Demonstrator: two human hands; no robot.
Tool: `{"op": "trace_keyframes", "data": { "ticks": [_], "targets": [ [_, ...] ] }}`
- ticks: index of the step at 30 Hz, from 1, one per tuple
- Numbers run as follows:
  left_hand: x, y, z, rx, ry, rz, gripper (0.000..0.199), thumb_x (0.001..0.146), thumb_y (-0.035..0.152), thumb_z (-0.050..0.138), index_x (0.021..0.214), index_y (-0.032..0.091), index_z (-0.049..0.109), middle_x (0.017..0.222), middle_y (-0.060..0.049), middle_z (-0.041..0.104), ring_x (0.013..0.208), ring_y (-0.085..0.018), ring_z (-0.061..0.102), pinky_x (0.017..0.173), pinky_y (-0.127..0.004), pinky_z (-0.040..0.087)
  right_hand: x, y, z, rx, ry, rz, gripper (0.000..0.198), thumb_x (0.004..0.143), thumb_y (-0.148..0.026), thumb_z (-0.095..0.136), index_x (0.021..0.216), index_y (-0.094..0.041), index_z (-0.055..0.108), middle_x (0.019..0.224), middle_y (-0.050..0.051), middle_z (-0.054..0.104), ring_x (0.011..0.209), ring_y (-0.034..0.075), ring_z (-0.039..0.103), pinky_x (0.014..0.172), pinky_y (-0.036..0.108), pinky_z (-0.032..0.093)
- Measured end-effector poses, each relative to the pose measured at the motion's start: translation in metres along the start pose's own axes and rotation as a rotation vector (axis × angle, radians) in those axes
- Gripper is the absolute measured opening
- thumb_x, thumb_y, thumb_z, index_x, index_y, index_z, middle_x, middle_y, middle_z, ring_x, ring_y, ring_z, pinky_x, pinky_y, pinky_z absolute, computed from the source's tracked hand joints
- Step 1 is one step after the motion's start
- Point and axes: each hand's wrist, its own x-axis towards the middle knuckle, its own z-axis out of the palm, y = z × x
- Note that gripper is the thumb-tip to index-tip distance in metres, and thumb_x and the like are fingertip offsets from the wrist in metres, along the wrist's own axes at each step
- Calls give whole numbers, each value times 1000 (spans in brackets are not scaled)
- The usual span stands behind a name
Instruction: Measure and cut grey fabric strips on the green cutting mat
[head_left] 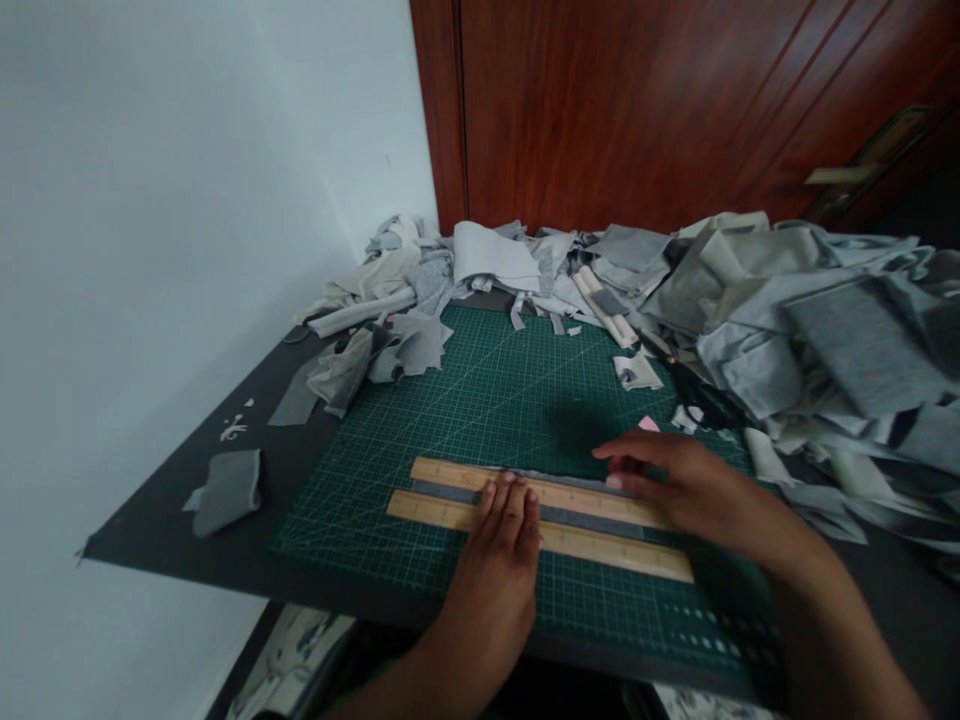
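Note:
My left hand (504, 545) lies flat with its fingers stretched across two wooden rulers, pressing on them. The far ruler (585, 497) and the near ruler (615, 552) run side by side on a green cutting mat (360, 520). A strip of grey fabric (581, 520) shows in the gap between them, and a little fabric edge peeks out beyond the far one. Over the right end of the far ruler, my right hand (667, 480) is curled with thumb and forefinger forward. Something small and dark red shows between its fingers; its kind is unclear.
Heaps of grey and white fabric scraps (750, 310) line the back and right of the dark table (172, 550). A folded grey piece (229, 490) lies at the left. Dark scissors (697, 390) and a pink piece (649, 424) are near the mat's right side. A wooden door (637, 110) stands behind.

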Motion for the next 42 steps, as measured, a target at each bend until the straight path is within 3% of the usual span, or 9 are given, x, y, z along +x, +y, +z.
{"op": "trace_keyframes", "data": {
  "ticks": [3,7,15,19,23,26,30,36,42],
  "targets": [
    [0,1,0,3,17,8,79,79,1,45,156,4,27,158,-24,44,153,-37,31,121,-58,37,-1,15,-15,-46,118,66,27,95,-41,60,112,-26,76,111,9,77,98,28,71,85,39,55],
    [1,-1,4,-11,85,4,80,81,1,44,158,7,23,156,-22,47,151,-36,36,119,-59,39,-2,27,-27,-80,169,123,26,95,-41,58,105,-24,76,108,9,78,97,29,71,84,40,54],
    [8,-13,10,50,204,106,65,89,2,43,154,6,35,148,-23,56,145,-37,45,114,-57,45,-11,37,-38,67,-104,275,25,78,-21,71,103,-19,72,90,4,73,83,21,68,76,32,54],
    [8,-13,6,53,205,95,63,90,3,43,152,8,40,149,-21,55,145,-36,46,114,-56,46,-14,41,-38,74,-162,274,21,79,-19,70,100,-18,71,84,3,71,77,19,67,69,29,52],
    [8,-14,5,41,195,91,64,90,3,42,154,11,41,151,-17,54,146,-34,45,116,-54,45,-3,47,-35,-73,94,236,15,93,-25,61,98,-20,73,92,5,75,85,21,69,78,33,52],
    [8,-17,7,21,201,97,61,93,5,41,153,13,44,151,-16,55,146,-33,45,117,-54,44,9,54,-29,-199,269,252,16,93,-20,63,104,-20,75,99,7,76,92,22,70,84,33,51],
    [8,-18,9,2,216,99,56,94,6,41,149,12,49,151,-16,55,146,-33,45,118,-52,42,18,58,-20,-317,295,243,23,85,-11,72,106,-19,75,98,7,74,93,21,68,84,32,50],
    [9,-15,5,75,192,109,53,92,4,40,144,10,52,149,-17,56,146,-33,44,117,-52,43,18,55,-18,-321,291,267,28,88,-9,68,115,-17,73,101,9,75,94,23,68,84,32,48],
    [9,-13,6,90,186,110,53,88,3,43,139,9,55,148,-17,57,143,-34,48,116,-53,44,17,63,-20,-375,338,299,15,90,-10,63,98,-16,73,92,9,69,87,21,65,81,30,46]
  ]
}}
